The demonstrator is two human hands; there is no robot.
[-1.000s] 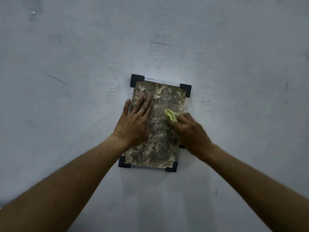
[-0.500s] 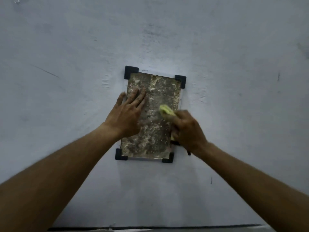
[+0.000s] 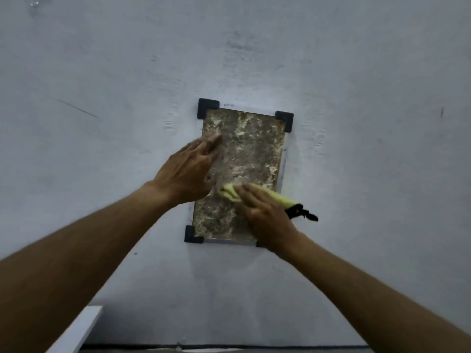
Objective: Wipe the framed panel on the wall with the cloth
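Because the right hand [image 3: 266, 215] and its wrist cover it, we cannot see the lower right corner of the panel [image 3: 246, 154]. The left hand [image 3: 186, 171] is blurred and hides part of the left edge. Black corner pieces [image 3: 207, 107] show at the other three corners. The panel hangs on the grey wall [image 3: 369, 174], straight ahead of us. Its long axis runs up and down, with the top leaning slightly to the right. A small dark mark [image 3: 228, 105] just above its top edge is too small to read.

Our left fingers lie straight and close together, flat on the panel's upper left part. Our right fingers lie nearly straight across the yellow cloth [image 3: 228, 192] and press it against the lower half; the thumb is out of sight. A black tag [image 3: 302, 212] sticks out at the cloth's right end, past the panel's edge. A white ledge [image 3: 76, 329] is cut off at the lower left.
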